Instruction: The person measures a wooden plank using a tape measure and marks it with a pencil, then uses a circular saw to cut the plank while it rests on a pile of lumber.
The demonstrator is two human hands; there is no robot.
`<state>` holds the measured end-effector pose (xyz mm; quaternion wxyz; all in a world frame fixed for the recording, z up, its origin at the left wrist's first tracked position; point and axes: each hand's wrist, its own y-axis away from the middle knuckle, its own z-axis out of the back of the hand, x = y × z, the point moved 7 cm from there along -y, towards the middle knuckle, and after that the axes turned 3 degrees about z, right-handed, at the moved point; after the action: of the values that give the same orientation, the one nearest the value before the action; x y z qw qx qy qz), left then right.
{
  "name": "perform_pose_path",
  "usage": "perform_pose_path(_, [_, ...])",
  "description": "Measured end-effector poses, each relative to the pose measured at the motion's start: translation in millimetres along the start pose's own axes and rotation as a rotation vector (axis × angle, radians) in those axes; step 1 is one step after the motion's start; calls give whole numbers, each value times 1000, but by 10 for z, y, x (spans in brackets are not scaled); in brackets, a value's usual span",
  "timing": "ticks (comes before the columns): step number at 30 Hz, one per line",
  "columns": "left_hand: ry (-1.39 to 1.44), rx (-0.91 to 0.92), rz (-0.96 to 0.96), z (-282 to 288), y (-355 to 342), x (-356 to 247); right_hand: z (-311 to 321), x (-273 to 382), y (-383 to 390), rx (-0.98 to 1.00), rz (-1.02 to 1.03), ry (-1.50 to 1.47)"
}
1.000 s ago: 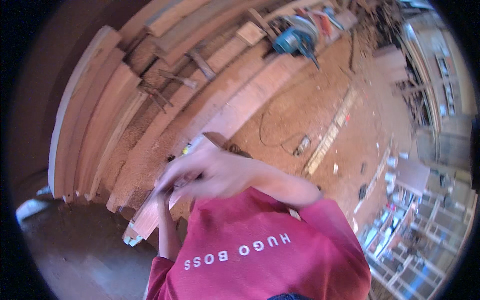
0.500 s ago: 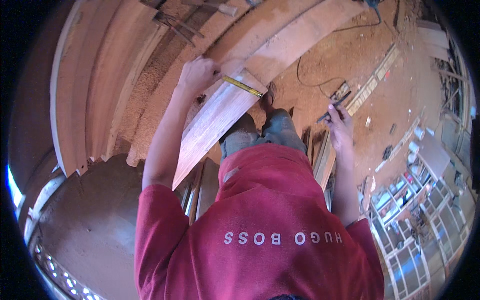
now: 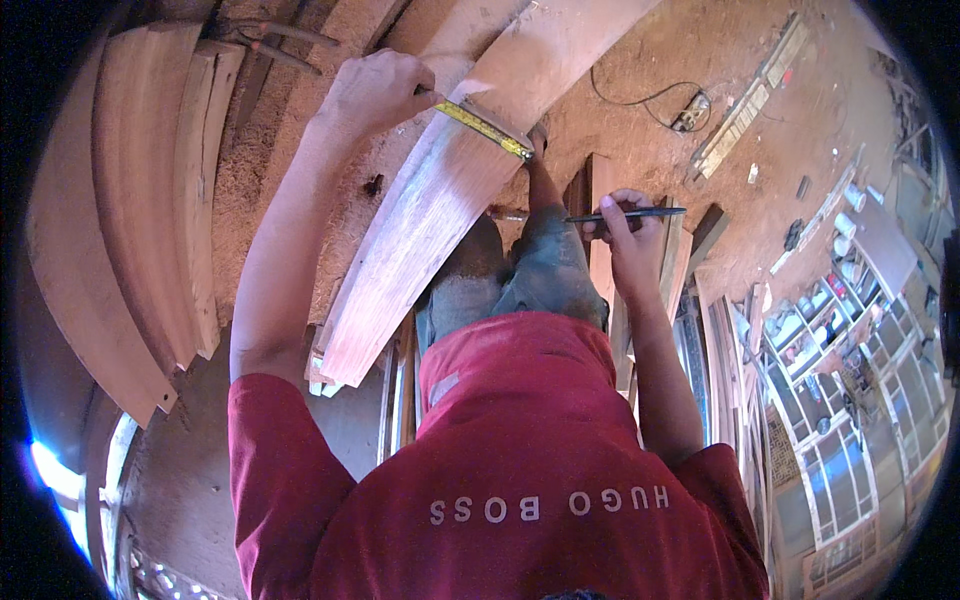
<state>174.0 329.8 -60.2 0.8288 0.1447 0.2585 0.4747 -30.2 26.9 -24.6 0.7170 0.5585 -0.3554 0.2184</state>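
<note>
A yellow measuring tape (image 3: 484, 127) lies across the far end of a long wooden plank (image 3: 425, 225), its metal tip at the plank's right edge. My left hand (image 3: 375, 92) is closed on the tape at the plank's left side. In front of my right knee, my right hand (image 3: 628, 232) pinches a thin dark pencil-like stick (image 3: 640, 212), held nearly level and clear of the plank. The plank slants from beside my left thigh away toward the upper right. Most of the tape's case is hidden by my left fingers.
Curved wooden boards (image 3: 140, 200) lean at the left. A pair of pincers (image 3: 275, 48) lies at the upper left. A power tool with a cord (image 3: 690, 112) rests on the sawdust-covered floor, near a pale wooden strip (image 3: 750, 98). White slatted frames (image 3: 840, 420) stand at the right.
My right hand has come inward toward my knee, and the dark stick has turned from steep to nearly level. The tape still spans the plank in my left hand. The whole view has shifted.
</note>
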Motion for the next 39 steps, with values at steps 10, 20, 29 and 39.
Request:
perform_pose_path(10, [8, -58, -32, -36, -51, 13, -288, 181, -270, 25, 57, -25])
perform_pose_path(20, [38, -118, -52, -56, -10, 30, -531, 234, -340, 79, 110, -48])
perform_pose_path(29, [67, -51, -45, -125, -77, 71, -761, 254, -415, 154, 110, -166])
perform_pose_path(39, [44, -69, -30, -155, -56, 105, -1301, 177, -762, 233, 303, -131])
